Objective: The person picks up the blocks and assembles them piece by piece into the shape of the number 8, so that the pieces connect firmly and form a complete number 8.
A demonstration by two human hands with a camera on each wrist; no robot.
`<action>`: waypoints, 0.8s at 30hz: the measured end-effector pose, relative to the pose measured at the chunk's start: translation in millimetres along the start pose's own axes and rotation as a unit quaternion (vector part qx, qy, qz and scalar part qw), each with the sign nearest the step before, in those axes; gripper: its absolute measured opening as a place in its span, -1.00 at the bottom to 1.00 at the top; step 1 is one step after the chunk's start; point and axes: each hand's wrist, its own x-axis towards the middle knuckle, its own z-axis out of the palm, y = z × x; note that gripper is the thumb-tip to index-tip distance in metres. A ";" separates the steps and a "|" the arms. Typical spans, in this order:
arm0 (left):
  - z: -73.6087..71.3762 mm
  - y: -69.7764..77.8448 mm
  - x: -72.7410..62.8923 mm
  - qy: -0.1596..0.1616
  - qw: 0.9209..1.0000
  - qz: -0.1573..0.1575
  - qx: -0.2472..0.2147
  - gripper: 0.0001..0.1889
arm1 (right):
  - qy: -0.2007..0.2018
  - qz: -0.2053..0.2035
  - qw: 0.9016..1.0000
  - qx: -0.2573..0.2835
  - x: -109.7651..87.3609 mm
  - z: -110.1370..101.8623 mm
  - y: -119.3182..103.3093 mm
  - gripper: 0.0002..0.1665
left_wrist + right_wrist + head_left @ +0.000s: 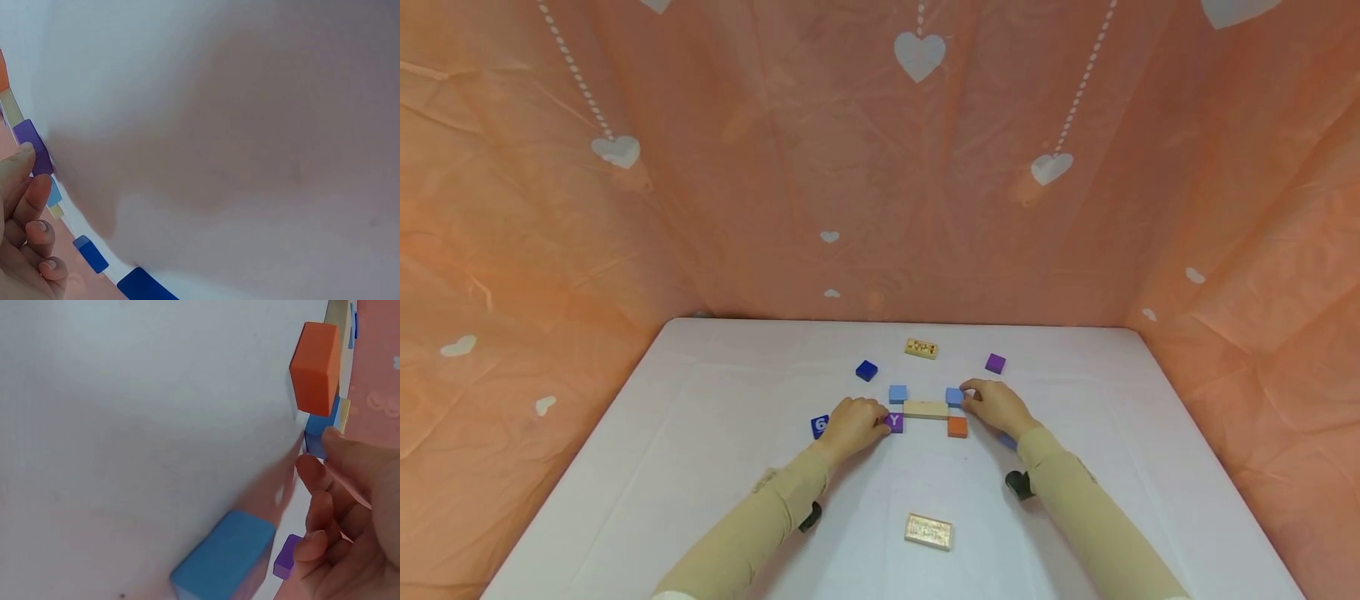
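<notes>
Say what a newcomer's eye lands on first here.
Probably the orange backdrop with its white hearts, rising behind the white table. Next, mid-table, the pale bar: the left grip pinches the purple Y block at its near left corner, the right grip the light blue block at its far right corner. The orange block pops at its near right corner.

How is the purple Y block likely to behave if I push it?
The purple Y block should slide rather than roll, given its flat faces and straight edges. It will probably stay stiff: its visible faces show no sag. It may also nudge the pale plank, whose left end lies close by.
</notes>
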 end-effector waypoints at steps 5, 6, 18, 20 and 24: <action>0.1 -0.4 -0.3 0.000 1.000 0.000 -0.006 -0.85 | -0.004 0.007 1.000 0.004 -0.6 0.4 0.1 -0.55; 0.4 -0.8 -0.3 0.002 1.000 0.003 -0.005 -0.86 | -0.005 0.008 1.000 0.003 -0.7 0.1 -0.2 -0.55; 0.5 -1.5 -0.3 0.014 1.000 0.015 -0.005 -0.88 | 0.002 -0.018 1.000 0.007 -6.1 -9.4 -2.9 -0.53; 0.7 -1.7 -0.3 0.012 1.000 0.013 -0.007 -0.87 | 0.003 -0.021 1.000 0.006 -8.9 -12.7 -2.5 -0.55; 1.6 -2.5 -0.1 0.008 1.000 0.005 -0.011 -0.87 | -0.003 -0.026 1.000 0.002 -15.0 -19.1 2.0 -0.63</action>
